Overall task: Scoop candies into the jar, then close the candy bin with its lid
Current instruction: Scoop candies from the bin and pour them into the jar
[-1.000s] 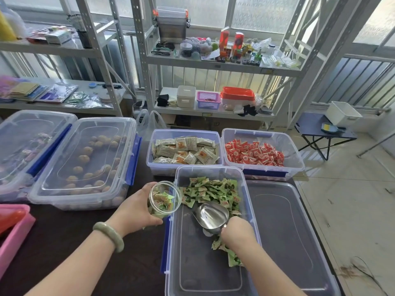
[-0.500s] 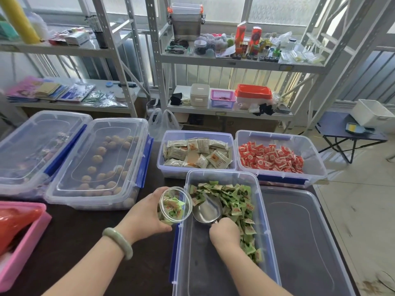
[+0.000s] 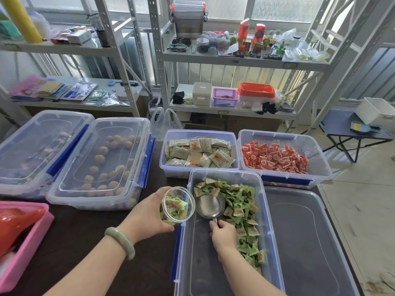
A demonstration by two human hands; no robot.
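Your left hand (image 3: pixel 147 214) grips a clear jar (image 3: pixel 178 205) partly filled with green candies, tilted at the rim of the open bin (image 3: pixel 226 174). Your right hand (image 3: pixel 223 237) holds the handle of a metal scoop (image 3: pixel 210 205), its bowl empty, inside the bin beside the green candies (image 3: pixel 241 207). The bin's lid (image 3: pixel 303 238) lies flat just right of it.

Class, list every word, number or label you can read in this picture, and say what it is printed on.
None can be read.
Green candies: print too small.
Red candies: print blurred.
Beige packets: print blurred.
Red cartons on shelf: too small.
Booklets on left shelf: blurred.
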